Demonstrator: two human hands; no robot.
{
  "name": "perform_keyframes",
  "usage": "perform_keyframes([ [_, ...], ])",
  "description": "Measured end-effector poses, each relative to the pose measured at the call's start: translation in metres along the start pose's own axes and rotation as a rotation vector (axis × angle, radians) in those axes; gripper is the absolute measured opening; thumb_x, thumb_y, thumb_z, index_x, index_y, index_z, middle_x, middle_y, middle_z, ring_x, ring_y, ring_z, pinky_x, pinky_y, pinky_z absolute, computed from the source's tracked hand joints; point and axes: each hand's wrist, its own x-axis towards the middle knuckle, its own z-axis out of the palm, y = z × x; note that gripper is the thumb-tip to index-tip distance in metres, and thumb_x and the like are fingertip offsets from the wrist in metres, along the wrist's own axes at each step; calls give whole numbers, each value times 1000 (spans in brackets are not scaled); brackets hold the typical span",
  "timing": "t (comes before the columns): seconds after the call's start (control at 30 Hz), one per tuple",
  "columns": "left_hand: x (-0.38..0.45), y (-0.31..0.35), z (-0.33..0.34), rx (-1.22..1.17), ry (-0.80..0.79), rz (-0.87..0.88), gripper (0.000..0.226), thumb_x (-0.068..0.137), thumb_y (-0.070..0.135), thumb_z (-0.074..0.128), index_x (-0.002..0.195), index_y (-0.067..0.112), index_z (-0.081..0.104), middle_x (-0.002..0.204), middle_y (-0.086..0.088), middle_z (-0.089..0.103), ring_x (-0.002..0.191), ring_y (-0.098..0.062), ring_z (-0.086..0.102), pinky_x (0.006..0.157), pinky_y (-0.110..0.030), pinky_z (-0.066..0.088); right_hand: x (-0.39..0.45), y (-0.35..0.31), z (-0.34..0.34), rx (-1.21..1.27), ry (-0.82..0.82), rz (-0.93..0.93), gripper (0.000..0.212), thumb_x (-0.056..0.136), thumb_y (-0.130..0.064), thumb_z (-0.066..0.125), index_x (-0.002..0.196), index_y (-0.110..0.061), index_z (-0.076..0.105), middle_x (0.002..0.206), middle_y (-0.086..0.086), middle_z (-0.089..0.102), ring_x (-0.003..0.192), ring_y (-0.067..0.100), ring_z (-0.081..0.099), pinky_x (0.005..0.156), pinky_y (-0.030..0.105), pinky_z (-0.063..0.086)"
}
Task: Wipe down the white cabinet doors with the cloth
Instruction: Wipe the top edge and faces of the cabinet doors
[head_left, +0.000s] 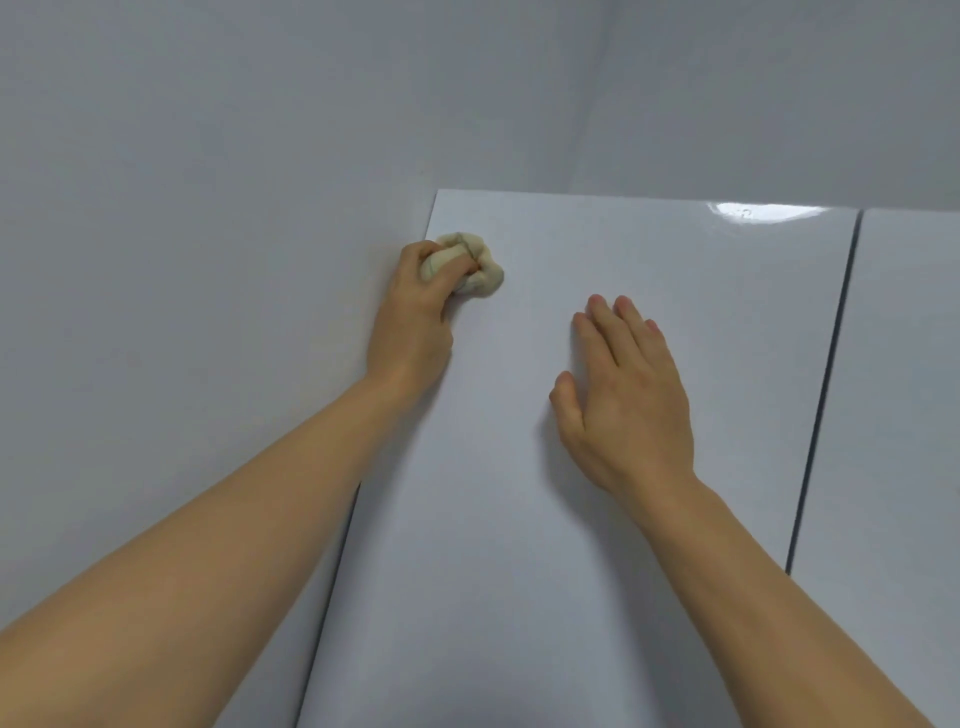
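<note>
Cloth bunched at the top left corner of a white cabinet door.

The left hand (415, 312) grips a balled-up beige cloth (470, 265), fingers curled round it, pressing it to the glossy cabinet door (519, 519) just inside its upper left corner. The right hand (628, 400) lies flat on the same door, fingers straight and together, nearer the middle. A dark gap separates this door from a second door (904, 415) on the right.

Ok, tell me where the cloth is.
Head view: the cloth is bunched in the left hand, against the door near its top left corner.
</note>
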Motion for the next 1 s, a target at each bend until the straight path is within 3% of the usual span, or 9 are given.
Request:
perform_keyframes([
  [0.2,-80,-3,-3,-9,-8,-97,60,88,-5,48,130,35,61,141,-2,42,126,-21,52,86,-35,53,-2,-12,5,-32,-20,62,70,93,-34,37,156,-4,37,169,9,28,159,28,16,131,44,6],
  [0.3,-144,-4,-5,-31,12,-171,57,90,-10,50,129,28,65,143,-4,42,142,-24,42,100,-47,53,1,-18,4,-46,-47,91,72,92,-35,35,157,-2,35,169,10,26,159,30,14,131,46,7],
  [0.47,-265,-7,-19,-32,5,-175,56,92,-11,48,132,25,63,150,18,35,148,-16,37,114,-58,41,8,-30,4,-46,-77,119,75,90,-36,30,155,1,35,169,10,27,159,31,14,130,45,10],
  [0.57,-313,-20,-33,-11,-85,-229,58,95,-5,45,138,31,58,151,-6,43,146,-33,41,110,-58,45,2,-31,6,-64,-93,112,75,91,-31,37,158,0,28,171,10,19,160,30,9,131,45,7],
  [0.63,-322,-21,-39,-13,-131,-239,59,95,-6,46,139,32,57,148,-13,46,146,-34,42,110,-56,47,0,-30,7,-85,-118,104,75,93,-26,45,161,-1,22,173,10,14,160,29,5,131,45,5],
  [0.73,-313,-15,-44,-48,-143,-285,59,93,-5,48,135,35,59,148,-5,45,145,-30,44,113,-48,45,-7,-34,2,-117,-123,78,77,94,-26,50,161,-3,22,173,11,11,161,28,5,131,48,4],
  [0.83,-291,-11,-44,-83,-114,-312,54,92,-6,50,129,32,64,135,7,47,131,-21,51,107,-46,47,-35,-43,-5,-106,-24,-9,66,92,-28,52,153,-7,42,167,13,28,157,32,20,129,50,12],
  [0.93,-243,-6,-36,-91,-86,-312,50,89,-11,55,125,22,63,122,-6,51,113,-27,52,95,-47,51,-77,-51,-5,-74,-41,-51,53,88,-26,49,138,-12,59,156,11,45,149,33,35,125,49,21],
  [1.0,-204,0,-28,-88,-53,-291,50,87,-11,52,121,23,61,120,-11,51,112,-30,50,95,-37,48,-101,-47,-2,-92,-101,-54,49,87,-25,46,131,-14,63,154,11,47,147,34,38,123,49,25],
])
